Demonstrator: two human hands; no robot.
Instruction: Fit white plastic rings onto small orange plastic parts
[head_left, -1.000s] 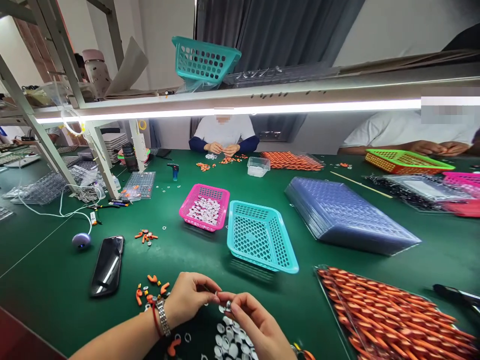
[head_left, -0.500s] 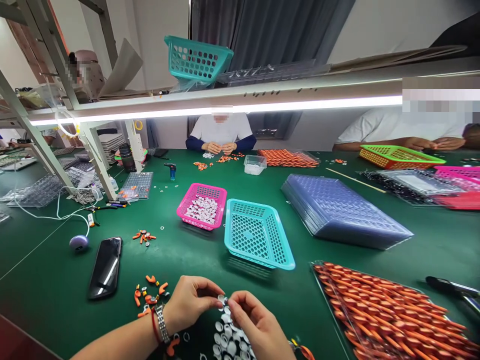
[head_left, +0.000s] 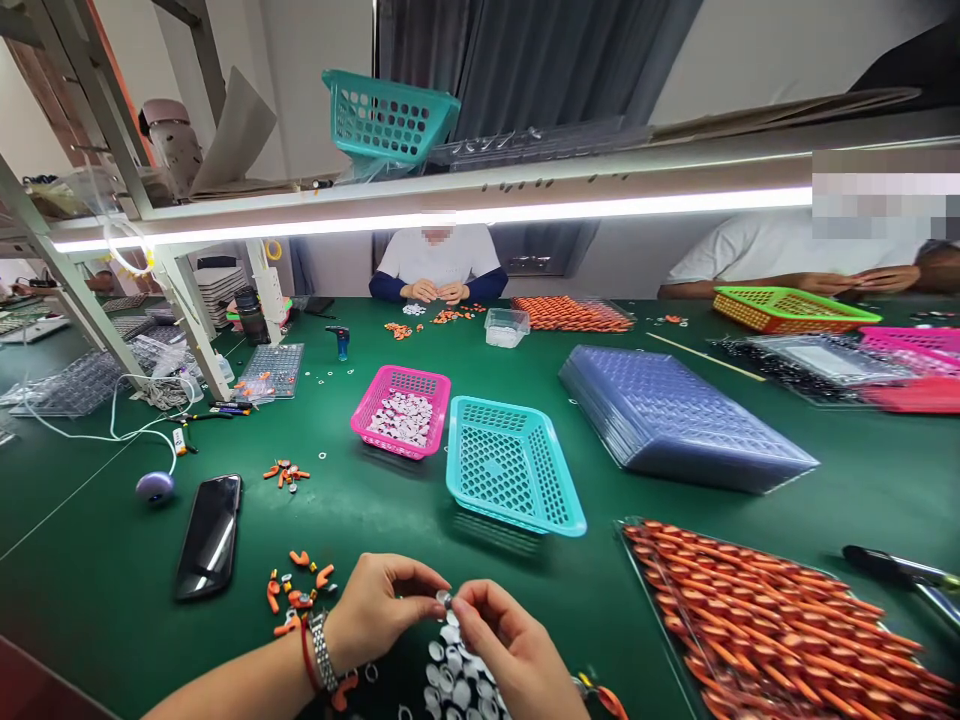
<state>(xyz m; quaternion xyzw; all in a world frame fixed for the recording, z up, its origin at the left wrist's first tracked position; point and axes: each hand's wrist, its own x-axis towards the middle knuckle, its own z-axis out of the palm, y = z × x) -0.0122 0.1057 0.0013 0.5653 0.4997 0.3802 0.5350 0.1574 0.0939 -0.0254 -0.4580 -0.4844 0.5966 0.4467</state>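
Note:
My left hand (head_left: 381, 606), with a metal bracelet and a red cord at the wrist, pinches a small round whitish piece (head_left: 444, 598) between thumb and fingertips. From the other side, my right hand (head_left: 511, 640) closes its thumb and fingers on the same piece; its exact kind is too small to tell. Beneath both hands lies a pile of white oval caps (head_left: 459, 685), partly covered by my right hand. Loose orange hooked parts (head_left: 298, 598) are scattered left of my left wrist. More orange parts (head_left: 611, 700) show beside my right hand.
A pink basket (head_left: 360, 430) holds white pieces; beside it stands a turquoise basket (head_left: 517, 518). To the right are stacked clear trays (head_left: 690, 420) and a tray of orange parts (head_left: 772, 620). A phone (head_left: 210, 535) lies left. Co-workers (head_left: 439, 265) sit opposite.
Both hands keep their pinch on the small piece, which looks slightly turned. The surroundings shift a little to the left in view as the camera moves.

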